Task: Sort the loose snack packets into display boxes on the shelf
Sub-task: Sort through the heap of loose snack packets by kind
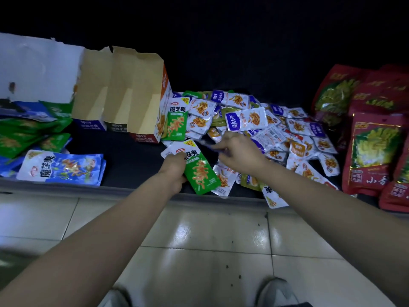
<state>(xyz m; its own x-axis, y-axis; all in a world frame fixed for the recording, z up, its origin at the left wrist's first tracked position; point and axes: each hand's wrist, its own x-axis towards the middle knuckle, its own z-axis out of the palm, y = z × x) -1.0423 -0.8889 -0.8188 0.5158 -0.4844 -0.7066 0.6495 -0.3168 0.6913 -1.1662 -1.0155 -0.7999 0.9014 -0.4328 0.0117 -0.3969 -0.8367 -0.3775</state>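
My left hand point(174, 171) grips a green snack packet point(200, 171) at its white top end, just above the front edge of the dark shelf point(124, 156). My right hand point(239, 149) reaches into the heap of small loose packets point(265, 127), fingers curled low over them; motion blur hides whether it holds one. A second green packet point(176, 122) leans against an open cardboard display box point(141, 100). Two more open boxes point(101, 89) stand left of it.
Green packets point(24, 134) and blue ones point(64, 167) lie stacked at the left. Large red bags point(374, 151) fill the right end. A white torn box flap point(37, 67) rises at the back left. Glossy floor tiles point(199, 240) and my shoes lie below.
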